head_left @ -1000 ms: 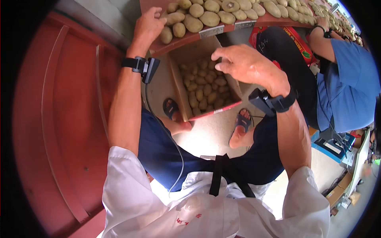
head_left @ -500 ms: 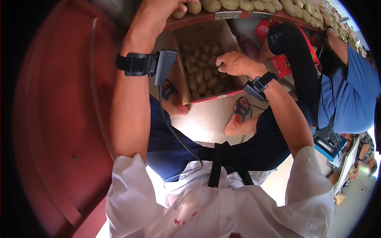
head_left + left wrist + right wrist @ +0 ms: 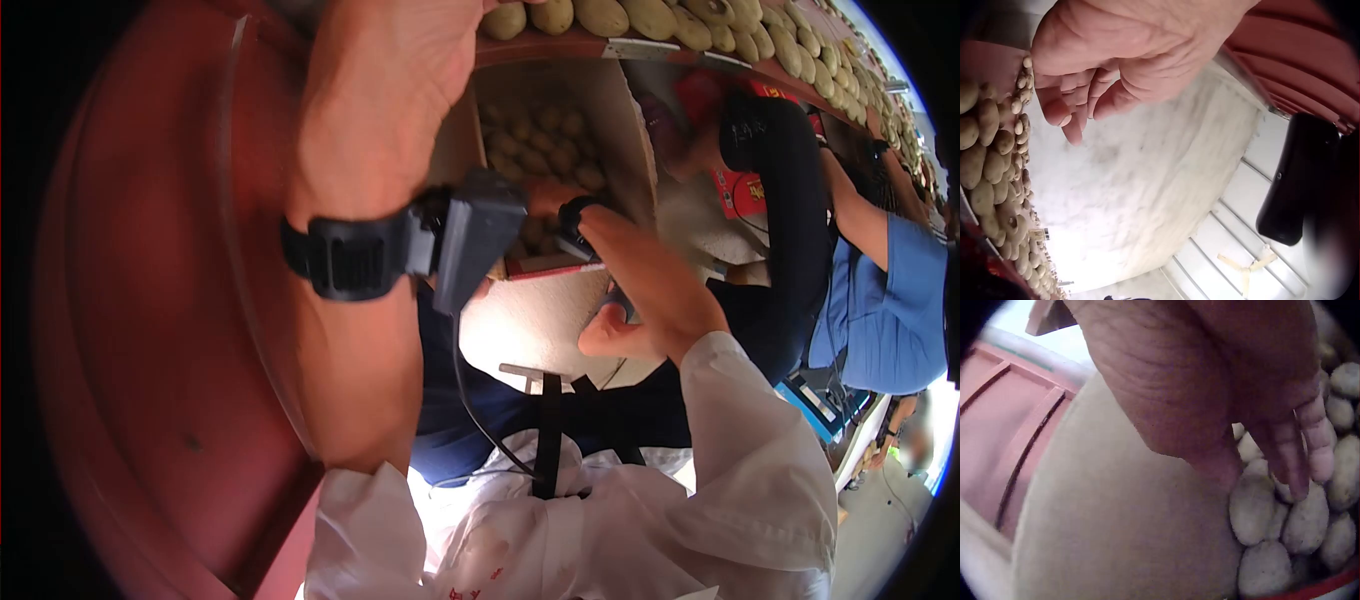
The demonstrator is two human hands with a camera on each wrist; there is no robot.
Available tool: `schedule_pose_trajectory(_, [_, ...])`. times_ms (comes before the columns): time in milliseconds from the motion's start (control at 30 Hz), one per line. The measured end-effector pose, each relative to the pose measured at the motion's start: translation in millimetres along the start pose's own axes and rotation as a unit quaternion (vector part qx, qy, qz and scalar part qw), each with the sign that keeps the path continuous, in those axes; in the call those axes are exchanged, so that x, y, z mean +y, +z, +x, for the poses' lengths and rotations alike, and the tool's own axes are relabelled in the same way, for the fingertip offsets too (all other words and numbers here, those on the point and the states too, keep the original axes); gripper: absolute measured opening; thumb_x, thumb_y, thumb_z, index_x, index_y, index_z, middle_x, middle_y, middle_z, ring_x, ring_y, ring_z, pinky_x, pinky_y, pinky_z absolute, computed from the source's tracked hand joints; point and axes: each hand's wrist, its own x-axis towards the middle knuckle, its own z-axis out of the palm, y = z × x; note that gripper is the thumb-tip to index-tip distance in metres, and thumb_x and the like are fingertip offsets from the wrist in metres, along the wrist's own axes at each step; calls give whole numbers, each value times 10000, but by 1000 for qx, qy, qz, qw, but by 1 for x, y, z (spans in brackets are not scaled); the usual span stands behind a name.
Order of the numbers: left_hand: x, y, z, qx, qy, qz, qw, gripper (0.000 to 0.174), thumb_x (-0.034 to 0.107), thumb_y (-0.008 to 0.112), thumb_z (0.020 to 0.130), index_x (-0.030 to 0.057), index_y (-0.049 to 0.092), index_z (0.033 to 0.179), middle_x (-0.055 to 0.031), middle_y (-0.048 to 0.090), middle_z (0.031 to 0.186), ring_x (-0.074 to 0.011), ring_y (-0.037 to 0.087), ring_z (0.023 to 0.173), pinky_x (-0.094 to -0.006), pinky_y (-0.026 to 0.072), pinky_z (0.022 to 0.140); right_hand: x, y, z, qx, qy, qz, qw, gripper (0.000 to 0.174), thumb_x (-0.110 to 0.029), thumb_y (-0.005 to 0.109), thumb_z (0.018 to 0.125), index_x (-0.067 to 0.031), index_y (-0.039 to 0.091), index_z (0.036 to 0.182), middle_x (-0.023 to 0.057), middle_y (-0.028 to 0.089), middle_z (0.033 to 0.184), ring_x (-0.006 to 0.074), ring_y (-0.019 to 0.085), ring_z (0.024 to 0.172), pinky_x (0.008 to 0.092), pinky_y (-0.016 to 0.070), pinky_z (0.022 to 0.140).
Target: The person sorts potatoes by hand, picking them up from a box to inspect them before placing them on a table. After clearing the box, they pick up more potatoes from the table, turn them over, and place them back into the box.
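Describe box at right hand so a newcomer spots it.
In the head view, find the red table topped with oval produce. Just below its edge is the open box, the right hand inside. Unlike the red printed box to its right, it shows brown walls and more produce within.

The head view curves into black edges — glare whitens the floor (image 3: 500, 335), shadow dims the box (image 3: 618, 150).

I have dull brown, oval fruits (image 3: 1307, 519) heaped loosely, right of my right-wrist view; others (image 3: 994, 167) crowd my left-wrist view's left.
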Motion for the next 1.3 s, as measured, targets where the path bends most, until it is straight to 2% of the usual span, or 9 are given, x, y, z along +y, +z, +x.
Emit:
schedule_pose_trajectory(267, [14, 0, -2, 98, 15, 43, 994, 355, 103, 620, 980, -64, 577, 1289, -146, 684, 1141, -214, 672, 1021, -301, 512, 783, -22, 53, 36, -33, 45, 109, 993, 435, -361, 656, 860, -9, 752, 1098, 212, 736, 1152, 354, 721, 1063, 464, 575, 863])
schedule_pose_trajectory(333, [17, -6, 1, 108, 11, 46, 993, 377, 118, 640, 967, -53, 592, 1300, -148, 688, 1169, -224, 670, 1054, -313, 508, 814, -26, 61, 41, 62, 41, 136, 988, 416, -350, 663, 870, -4, 750, 1084, 220, 737, 1138, 358, 717, 1081, 477, 572, 869])
schedule_pose_trajectory(367, [19, -7, 1, 113, 13, 45, 993, 389, 125, 650, 961, -48, 599, 1305, -149, 690, 1182, -229, 669, 1070, -319, 506, 830, -22, 60, 38, 53, 38, 126, 990, 435, -355, 661, 872, -19, 733, 1138, 215, 732, 1156, 360, 713, 1086, 474, 574, 865])
schedule_pose_trajectory(500, [26, -9, -3, 143, 26, 26, 989, 392, 104, 661, 955, -77, 599, 1298, -150, 681, 1191, -221, 653, 1090, -301, 470, 816, -49, -8, -26, -28, 61, 106, 992, 506, -357, 664, 874, -91, 666, 1305, 185, 730, 1171, 337, 714, 1056, 443, 584, 820])
schedule_pose_trajectory(633, [32, -14, -3, 175, 44, 28, 983, 325, 89, 593, 982, -58, 607, 1272, -136, 693, 1168, -200, 679, 1037, -276, 498, 785, -60, -46, -78, 6, 92, 222, 971, 542, -323, 666, 874, -174, 597, 1390, 112, 733, 1094, 249, 717, 932, 374, 584, 750])
schedule_pose_trajectory(833, [37, -12, -2, 197, 48, 18, 979, 285, 65, 546, 1003, -41, 610, 1260, -128, 688, 1161, -188, 679, 1027, -266, 506, 780, -60, -105, -132, -85, 38, 230, 969, 618, -272, 630, 855, -201, 519, 1458, 112, 668, 1015, 172, 628, 707, 333, 525, 627])
schedule_pose_trajectory(1033, [35, -18, 0, 195, 47, -11, 980, 274, 49, 541, 1001, -35, 612, 1252, -116, 677, 1157, -183, 670, 1033, -267, 505, 788, -76, -169, -206, -25, -5, 267, 963, 624, -265, 643, 829, -170, 528, 1435, 96, 632, 1057, 161, 592, 704, 286, 481, 588])
schedule_pose_trajectory(1167, [34, -14, 2, 199, 36, -19, 979, 276, 46, 541, 998, -34, 611, 1253, -113, 673, 1157, -181, 669, 1026, -265, 506, 784, -65, -210, -243, 55, -69, 333, 939, 589, -202, 635, 844, -181, 542, 1425, 57, 612, 1143, 118, 565, 826, 258, 458, 598])
schedule_pose_trajectory(1300, [30, -12, 3, 185, 26, -22, 982, 297, 51, 563, 994, -40, 598, 1274, -115, 666, 1172, -183, 661, 1042, -271, 503, 786, -45, -265, -265, 191, -107, 366, 904, 588, -162, 633, 838, -189, 551, 1420, 10, 628, 1099, 100, 553, 886, 252, 447, 618])
